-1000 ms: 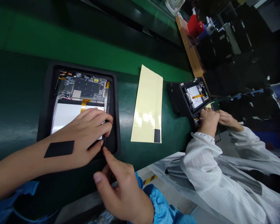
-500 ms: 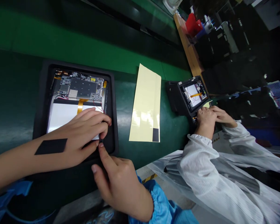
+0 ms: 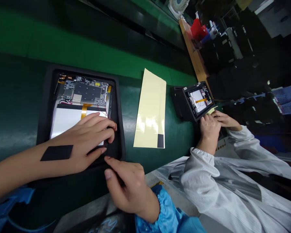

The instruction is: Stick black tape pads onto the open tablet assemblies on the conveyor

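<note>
An opened tablet (image 3: 89, 92), with its circuit board, an orange flex cable and a white battery (image 3: 63, 121) showing, lies in a black foam tray (image 3: 44, 97). My left hand (image 3: 93, 137) rests across the lower part of the tablet, its bent fingertips at the right edge beside thin red wires; the thumb is apart from the index finger. A black adhesive patch (image 3: 57, 152) sticks to the back of that wrist. By the tray's lower right corner, my right hand (image 3: 131, 184) has thumb and index finger apart, with nothing visible between them.
A yellow backing sheet (image 3: 150, 110) with one black patch (image 3: 160, 141) lies right of the tray on the green bench. Farther right, a co-worker's hands (image 3: 212, 126) are beside stacked black trays (image 3: 180, 103) holding another opened device. A fan (image 3: 179, 6) stands at the back.
My right hand has drawn back slightly from the tablet's lower right edge, away from my left thumb. The left hand keeps nearly the same place on the tablet.
</note>
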A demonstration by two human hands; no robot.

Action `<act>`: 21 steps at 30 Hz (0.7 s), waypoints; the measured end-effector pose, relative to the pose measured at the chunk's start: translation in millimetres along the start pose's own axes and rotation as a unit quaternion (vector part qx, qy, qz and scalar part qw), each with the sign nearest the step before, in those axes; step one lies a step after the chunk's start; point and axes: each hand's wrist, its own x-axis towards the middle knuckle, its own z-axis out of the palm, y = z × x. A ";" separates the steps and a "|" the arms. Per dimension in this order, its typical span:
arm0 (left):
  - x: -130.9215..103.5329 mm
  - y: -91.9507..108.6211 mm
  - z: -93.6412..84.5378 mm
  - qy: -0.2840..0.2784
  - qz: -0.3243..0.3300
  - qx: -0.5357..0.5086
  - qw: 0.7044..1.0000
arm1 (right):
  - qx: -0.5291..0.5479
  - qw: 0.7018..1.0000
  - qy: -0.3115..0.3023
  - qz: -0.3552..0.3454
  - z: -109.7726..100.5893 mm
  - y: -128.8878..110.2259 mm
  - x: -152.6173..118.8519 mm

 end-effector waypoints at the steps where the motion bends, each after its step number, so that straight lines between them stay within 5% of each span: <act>1: -0.6 0.1 -0.5 -0.001 0.002 -0.002 1.000 | 0.004 1.000 0.007 0.008 -0.9 -0.8 0.4; 11: 1.8 0.9 9.2 0.022 -0.006 0.022 0.999 | 0.023 0.994 0.093 0.057 -23.2 -9.9 12.2; 16: -11.7 0.5 -2.4 0.014 -0.005 0.024 1.000 | 0.029 0.989 0.126 0.071 -30.8 -2.8 22.3; 21: -21.9 18.0 -13.8 0.091 -0.064 0.111 0.988 | 0.059 0.990 0.118 0.039 -44.5 -9.1 48.2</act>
